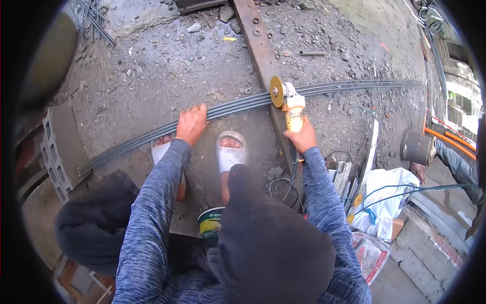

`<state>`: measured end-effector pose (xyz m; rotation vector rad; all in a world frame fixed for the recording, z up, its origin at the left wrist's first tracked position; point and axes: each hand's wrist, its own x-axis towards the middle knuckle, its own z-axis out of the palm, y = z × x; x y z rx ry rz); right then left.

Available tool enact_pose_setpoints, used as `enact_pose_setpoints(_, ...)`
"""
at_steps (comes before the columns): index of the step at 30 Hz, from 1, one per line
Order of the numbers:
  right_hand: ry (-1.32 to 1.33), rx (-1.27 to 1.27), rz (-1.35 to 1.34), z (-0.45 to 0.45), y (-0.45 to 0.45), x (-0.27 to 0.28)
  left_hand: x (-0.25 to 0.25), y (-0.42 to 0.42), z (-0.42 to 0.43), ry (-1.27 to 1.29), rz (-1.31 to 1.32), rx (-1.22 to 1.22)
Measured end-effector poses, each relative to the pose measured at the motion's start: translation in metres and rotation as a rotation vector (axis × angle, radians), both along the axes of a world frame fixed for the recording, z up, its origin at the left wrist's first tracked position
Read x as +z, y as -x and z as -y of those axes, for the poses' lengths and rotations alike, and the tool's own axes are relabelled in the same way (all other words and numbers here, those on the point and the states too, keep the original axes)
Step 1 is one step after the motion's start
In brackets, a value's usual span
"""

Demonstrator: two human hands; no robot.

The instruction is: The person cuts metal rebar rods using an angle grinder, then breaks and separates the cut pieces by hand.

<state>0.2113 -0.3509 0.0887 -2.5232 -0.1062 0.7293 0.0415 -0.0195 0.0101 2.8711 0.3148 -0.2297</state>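
Note:
My left hand (192, 123) is closed around a bundle of long thin steel rebars (234, 106). The rebars run from lower left to upper right and cross a wooden plank (257, 46). In my right hand (302, 136) is a yellow angle grinder (294, 110), gripped by its body. Its tan cutting disc (276, 91) stands on edge at the rebars, over the plank. Whether the disc touches the metal I cannot tell.
My feet wear white slides (230, 157) close to the bundle. Hollow concrete blocks (54, 157) stand at left. A paint bucket (210, 222) is below my feet. Cable (283, 190) loops under the grinder. At right are a white sack (385, 190) and metal strips (368, 152).

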Motion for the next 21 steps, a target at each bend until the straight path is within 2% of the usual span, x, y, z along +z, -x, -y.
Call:
enact_pose_setpoints(8,0.032,0.009,0.004,-0.01,0.0,0.011,-0.009,0.0,0.0,-0.008,0.044,0.017)
enact_pose_setpoints(14,0.023,0.059,0.034,-0.001,-0.005,-0.002,-0.013,0.003,-0.001,-0.002,0.125,0.013)
enact_pose_setpoints(17,0.036,0.061,0.022,-0.001,-0.007,-0.003,-0.011,-0.001,0.0,0.026,-0.023,0.045)
enact_pose_setpoints(21,0.031,0.063,0.015,-0.005,-0.008,-0.003,-0.009,0.0,0.001,0.035,-0.027,0.046)
